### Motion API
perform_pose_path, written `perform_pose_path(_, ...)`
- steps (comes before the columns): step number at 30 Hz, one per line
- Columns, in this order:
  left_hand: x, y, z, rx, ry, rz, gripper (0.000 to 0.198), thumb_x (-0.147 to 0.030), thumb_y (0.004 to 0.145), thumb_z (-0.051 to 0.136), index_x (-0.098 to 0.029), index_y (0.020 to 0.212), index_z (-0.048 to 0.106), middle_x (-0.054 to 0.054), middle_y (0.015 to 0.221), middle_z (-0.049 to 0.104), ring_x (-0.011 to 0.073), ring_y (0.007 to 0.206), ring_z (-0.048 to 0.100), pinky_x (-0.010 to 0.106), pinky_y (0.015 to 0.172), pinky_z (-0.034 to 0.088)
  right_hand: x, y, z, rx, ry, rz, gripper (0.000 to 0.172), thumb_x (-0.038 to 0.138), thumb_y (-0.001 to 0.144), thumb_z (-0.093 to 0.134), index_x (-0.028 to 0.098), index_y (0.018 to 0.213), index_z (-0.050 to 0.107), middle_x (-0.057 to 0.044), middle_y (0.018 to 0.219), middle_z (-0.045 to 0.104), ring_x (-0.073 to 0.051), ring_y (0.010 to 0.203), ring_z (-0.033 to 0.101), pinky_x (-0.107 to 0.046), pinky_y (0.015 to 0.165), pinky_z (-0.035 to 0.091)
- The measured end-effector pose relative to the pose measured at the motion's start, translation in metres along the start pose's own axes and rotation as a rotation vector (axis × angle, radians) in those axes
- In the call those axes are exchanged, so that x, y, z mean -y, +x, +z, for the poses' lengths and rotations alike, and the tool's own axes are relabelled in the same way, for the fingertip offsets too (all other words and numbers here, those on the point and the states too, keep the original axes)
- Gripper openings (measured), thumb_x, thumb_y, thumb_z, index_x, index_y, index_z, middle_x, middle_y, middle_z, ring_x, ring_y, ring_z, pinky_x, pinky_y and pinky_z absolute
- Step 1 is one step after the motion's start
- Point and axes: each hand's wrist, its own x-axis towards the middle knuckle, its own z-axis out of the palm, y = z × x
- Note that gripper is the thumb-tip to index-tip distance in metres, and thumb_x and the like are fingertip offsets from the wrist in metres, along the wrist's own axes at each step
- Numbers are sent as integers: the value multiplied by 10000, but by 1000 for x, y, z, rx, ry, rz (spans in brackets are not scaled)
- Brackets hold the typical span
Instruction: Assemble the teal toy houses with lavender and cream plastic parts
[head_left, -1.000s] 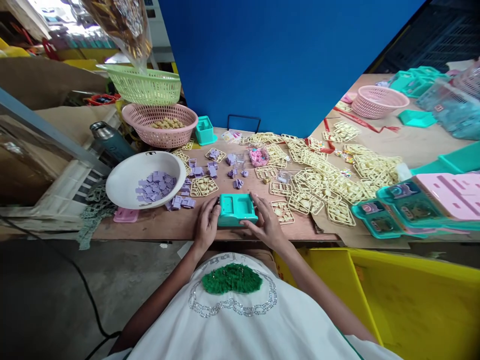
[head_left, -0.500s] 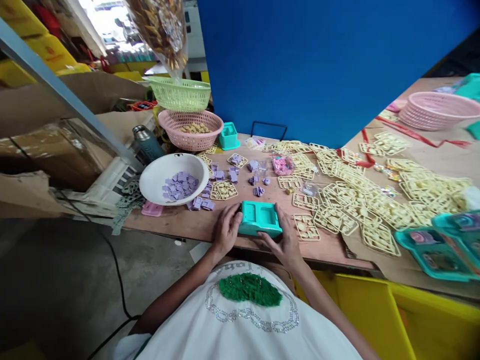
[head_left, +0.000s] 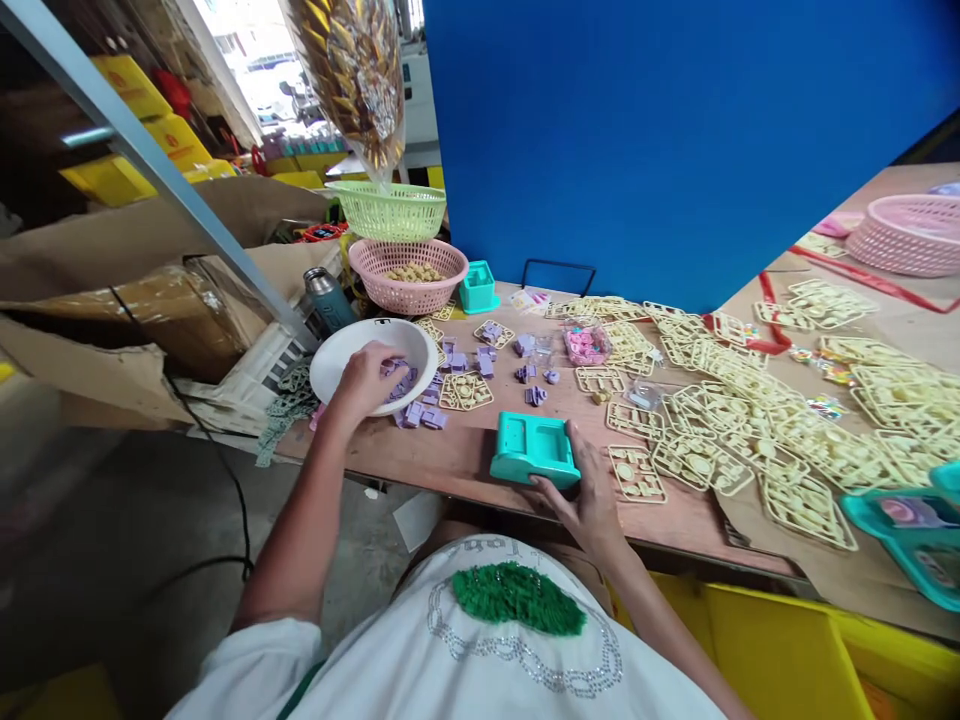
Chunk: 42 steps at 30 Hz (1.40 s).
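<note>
Case (head_left: 529, 458) of teal plastic sat on the table (head_left: 450, 462), its right end gripped by the right hand (head_left: 595, 492), while the left hand (head_left: 366, 377) curled among purple pieces (head_left: 406, 380) in a white bowl (head_left: 328, 360), its hold hidden, seemingly a picking step next needing a neat pinch.

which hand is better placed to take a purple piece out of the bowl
Left, I'd say: the left hand reaches into the bowl at the purple pieces, while the right hand holds the teal case, farther off.
</note>
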Motion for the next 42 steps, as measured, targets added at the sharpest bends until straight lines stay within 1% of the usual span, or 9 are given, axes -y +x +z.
perform_pose_path(3, 20, 29, 2, 219, 87, -46, 244, -178, 791, 752, -169, 1015, 848, 153, 1108, 817, 329, 1050, 745, 372, 1003, 547, 1, 1, 0, 7, -8, -3, 883, 525, 1010, 657, 264, 1736, 228, -204, 1559, 563, -401, 1375, 585, -631, 1108, 517)
perform_pose_path(9, 26, 51, 29, 359, 126, -89, 241, -47, 639, 736, -185, 821, 815, 131, 964, 828, 307, 982, 739, 327, 941, 518, 4, 4, -5, 16, -9, -33, 911, 496, 1009, 674, 275, 1747, 188, -195, 1517, 598, -391, 1357, 599, -593, 1080, 544)
perform_pose_path(12, 30, 53, 32, 337, 108, -137, 145, -33, 611, 733, -176, 632, 713, 129, 810, 781, 306, 960, 723, 351, 952, 504, 4, 5, -5, 10, 4, -44, 924, 471, 1002, 687, 283, 1749, 177, -176, 1531, 595, -382, 1371, 596, -585, 1101, 540)
perform_pose_path(16, 37, 54, 26, 239, -14, -175, 236, -100, 617, 779, -205, 518, 592, 76, 641, 692, 293, 911, 719, 362, 940, 519, 3, 5, -2, -7, 5, -67, 930, 471, 1003, 683, 291, 1751, 159, -172, 1542, 585, -377, 1356, 612, -584, 1103, 547)
perform_pose_path(21, 33, 45, 11, 45, -350, -197, 289, -424, 678, 848, -192, 721, 682, 57, 680, 717, 241, 695, 721, 365, 742, 603, 6, 3, 0, -43, 7, -56, 883, 481, 1022, 656, 290, 1746, 188, -184, 1529, 587, -379, 1350, 609, -582, 1082, 554)
perform_pose_path(26, 1, 20, 7, -78, -673, -177, 616, -658, 616, 857, -148, 933, 720, 79, 819, 781, 222, 702, 761, 386, 736, 664, 11, 4, -2, -77, 24, -53, 848, 444, 1025, 662, 307, 1738, 224, -180, 1576, 546, -378, 1383, 580, -594, 1102, 535)
perform_pose_path(33, -72, -20, 28, -20, -1224, -270, 556, -466, 501, 1020, -134, 848, 739, 27, 722, 764, 163, 651, 751, 293, 675, 660, 19, 7, -15, -190, 79, -61, 769, 312, 1031, 656, 314, 1712, 299, -164, 1547, 586, -340, 1384, 592, -572, 1111, 542)
perform_pose_path(38, -112, -38, 54, 94, -1337, -255, 545, -446, 510, 1031, -141, 855, 740, 13, 746, 768, 150, 629, 743, 282, 636, 663, 41, 31, -42, -324, 149, -98, 513, 182, 1035, 612, 281, 1536, 565, -137, 1278, 737, -277, 1174, 699, -479, 974, 605)
perform_pose_path(42, -137, -48, 72, 176, -1328, -223, 510, -446, 524, 1029, -140, 820, 747, 15, 745, 772, 134, 588, 728, 255, 611, 650, 59, 61, -59, -275, 292, -91, 211, 248, 1050, 618, 227, 1229, 726, -103, 1041, 775, -234, 959, 724, -402, 847, 592)
